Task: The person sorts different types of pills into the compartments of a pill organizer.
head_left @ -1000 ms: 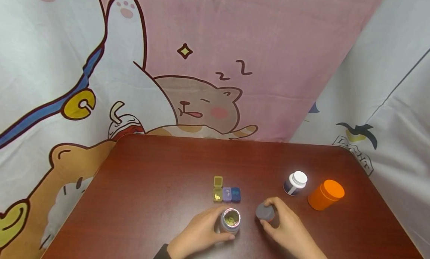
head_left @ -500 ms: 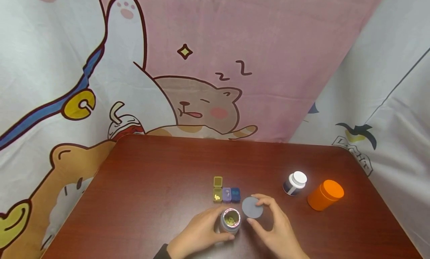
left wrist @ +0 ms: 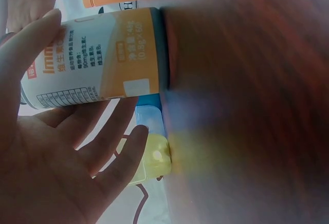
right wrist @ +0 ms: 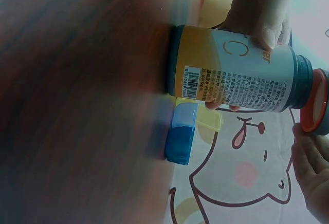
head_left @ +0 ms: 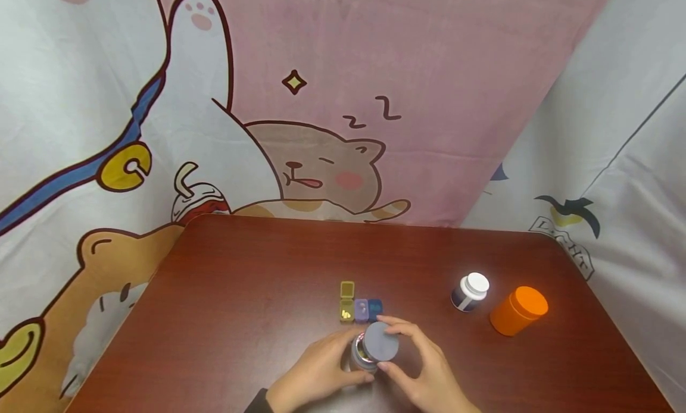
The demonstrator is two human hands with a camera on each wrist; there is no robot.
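The bottle [head_left: 365,354] stands on the table [head_left: 241,270] just before the pill box [head_left: 361,310], wrapped in the left hand [head_left: 316,374]. The right hand [head_left: 423,374] pinches the cap [head_left: 381,342], tilted over the mouth. Capping looks underway; next it needs seating level and twisting.

Left hand [head_left: 316,374] round open bottle [head_left: 362,356], right hand [head_left: 423,371] holding grey lid [head_left: 381,342] over it.
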